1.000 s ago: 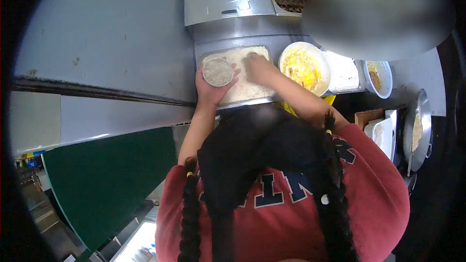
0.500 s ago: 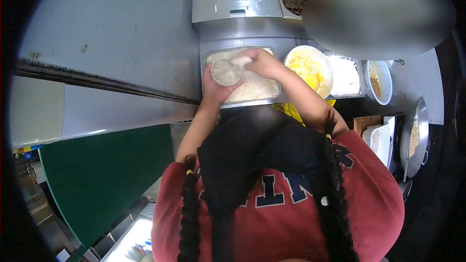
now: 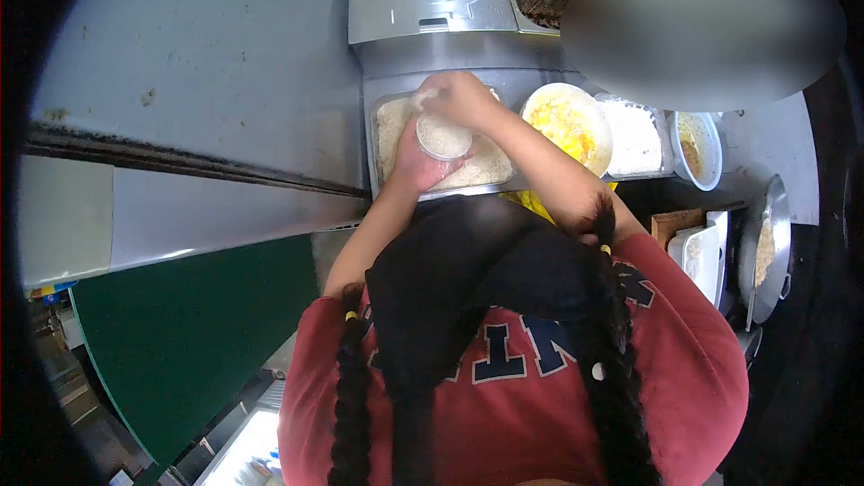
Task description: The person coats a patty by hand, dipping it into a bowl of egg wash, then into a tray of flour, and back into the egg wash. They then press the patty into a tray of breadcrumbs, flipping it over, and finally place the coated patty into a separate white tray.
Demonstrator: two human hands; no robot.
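My left hand is wrapped round a small round bowl full of pale crumbs, held over a metal tray. More of the same crumbs lie in that tray. Just beyond the bowl's far edge, the closed fingers of my right hand pinch a small whitish, crumb-covered piece. Its exact kind cannot be made out. My right forearm crosses over the tray's right side.
Right of the tray stand a white bowl of yellow-and-white mixture, a container of white powder and a bluish bowl with brownish contents. A lidded metal unit sits behind. A wide pan is at far right.
The small bowl has shifted right in my left hand, and its crumbs show more plainly. My right hand has moved left and farther away, carrying the whitish piece to the bowl's far side.
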